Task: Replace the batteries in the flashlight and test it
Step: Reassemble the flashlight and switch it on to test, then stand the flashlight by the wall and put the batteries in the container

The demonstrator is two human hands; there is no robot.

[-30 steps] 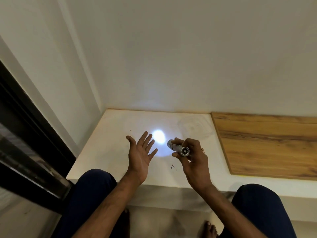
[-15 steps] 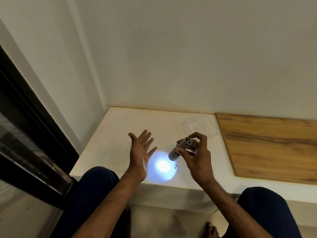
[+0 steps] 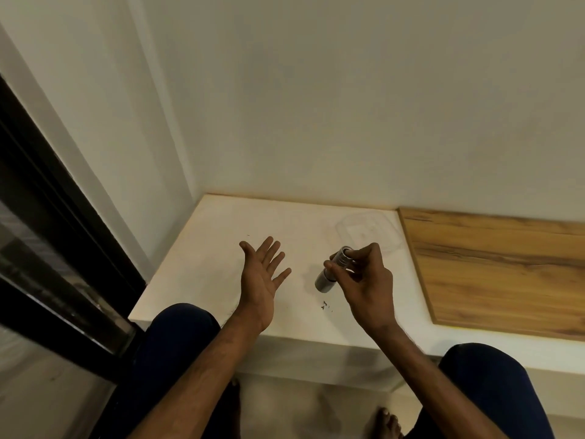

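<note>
My right hand (image 3: 364, 280) grips a small silver flashlight (image 3: 332, 270) above the white ledge (image 3: 205, 258). The flashlight is tilted, its head pointing down and to the left, its tail cap under my fingertips. No light spot shows on the ledge. To the left of the flashlight, my left hand (image 3: 261, 274) is held flat with the palm up and the fingers spread, holding nothing. No loose batteries are visible.
A clear plastic container (image 3: 368, 231) lies on the ledge behind my right hand. A wooden panel (image 3: 490, 264) covers the ledge's right part. Small dark specks (image 3: 326, 305) lie near the front edge. A dark-framed window (image 3: 47, 232) stands at left; my knees are below the ledge.
The bright spot of light, first on the ledge behind my left hand and then near the front edge, is gone. The flashlight has tilted from pointing away to pointing down.
</note>
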